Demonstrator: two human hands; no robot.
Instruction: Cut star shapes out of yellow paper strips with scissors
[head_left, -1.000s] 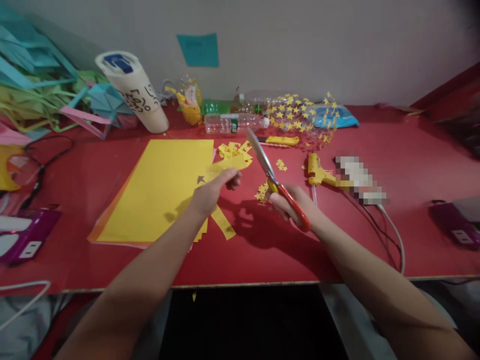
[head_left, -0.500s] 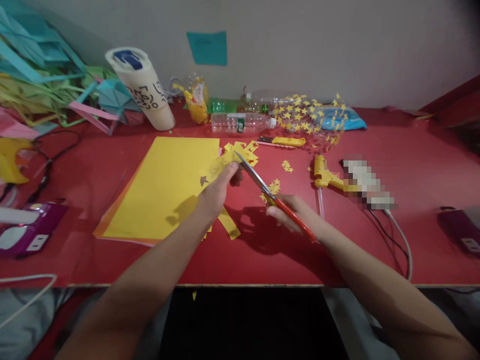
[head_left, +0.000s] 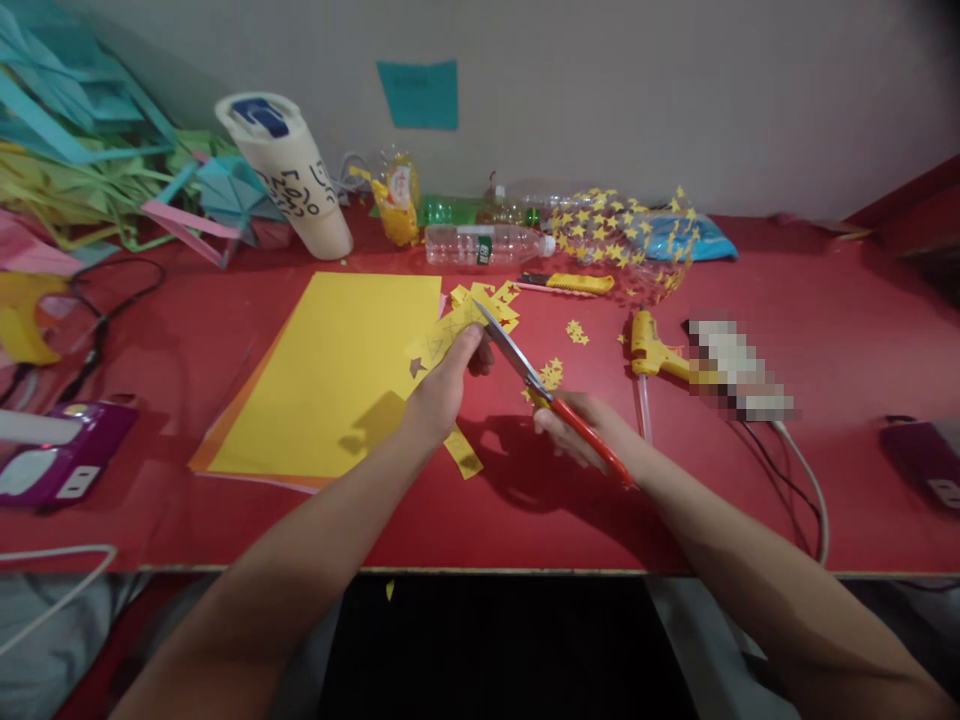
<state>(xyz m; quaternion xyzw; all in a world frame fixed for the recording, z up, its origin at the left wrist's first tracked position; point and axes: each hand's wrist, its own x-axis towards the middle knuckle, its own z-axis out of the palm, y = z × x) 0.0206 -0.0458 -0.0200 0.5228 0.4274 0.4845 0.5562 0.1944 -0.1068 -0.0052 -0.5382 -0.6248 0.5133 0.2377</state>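
Right grip (head_left: 601, 416) around slim, red-handled, silver-bladed scissors (head_left: 537, 384)

L grip (head_left: 442, 392) pinched, thumb (head_left: 469, 343) stretched fwd on top & other fingers curled in under it, w/ L wrist (head_left: 421, 428) just behind and bare L forearm (head_left: 300, 545) running back & out to the L of that grip. R grip (head_left: 579, 425), near but not touching the L one & slightly closer to the body, is curled, fingertips pointing twd L grip; R forearm (head_left: 750, 565), also bare, slants back & out to the R of its grip.
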